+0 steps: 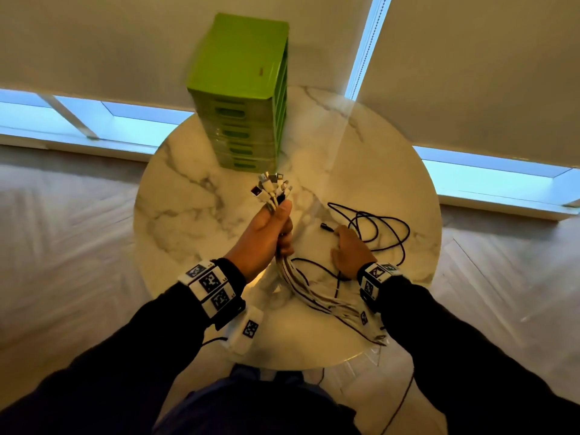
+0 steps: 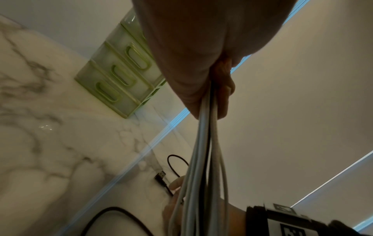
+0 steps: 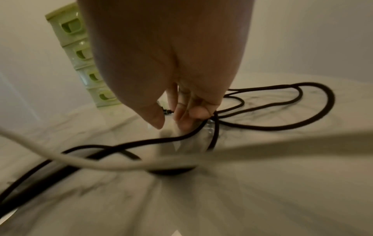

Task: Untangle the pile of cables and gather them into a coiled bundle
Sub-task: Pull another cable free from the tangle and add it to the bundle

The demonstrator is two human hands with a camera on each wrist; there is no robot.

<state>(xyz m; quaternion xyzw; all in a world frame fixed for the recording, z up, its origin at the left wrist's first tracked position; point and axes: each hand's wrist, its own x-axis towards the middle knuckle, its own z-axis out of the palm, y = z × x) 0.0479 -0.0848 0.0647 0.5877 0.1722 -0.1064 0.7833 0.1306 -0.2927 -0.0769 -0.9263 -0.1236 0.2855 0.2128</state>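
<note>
- White and grey cords make up most of the bunch of thin cables (image 1: 284, 268) that the person's left hand (image 1: 265, 238) holds up over the round marble table (image 1: 194, 211).
- The fingers and thumb of that hand are curled tight round the bunch, with all the little plugs (image 1: 271, 186) sticking out of the top of the fist like flowers.
- The long tails of the bunch hang down from the fist and trail over the near edge of the table.
- So this part looks mostly done, I think: the ends are lined up together in one fist.
- One long black cable (image 1: 381, 232) lies by itself on the table in loose, messy loops, to the right of the bunch.
- The right hand (image 1: 351, 249) is down on the table at those loops, its fingers (image 3: 182, 111) bent down to the black cord beside its dark plug (image 2: 160, 175).
- I cannot tell if those fingers have really pinched the cord or only touch it.
- What is left, I think: add the black cable to the bunch, then wind all the hanging tails round into a coil, since nothing is coiled yet.
- A green plastic drawer tower (image 1: 244, 98) stands at the far side of the table, apart from the cables.
</note>
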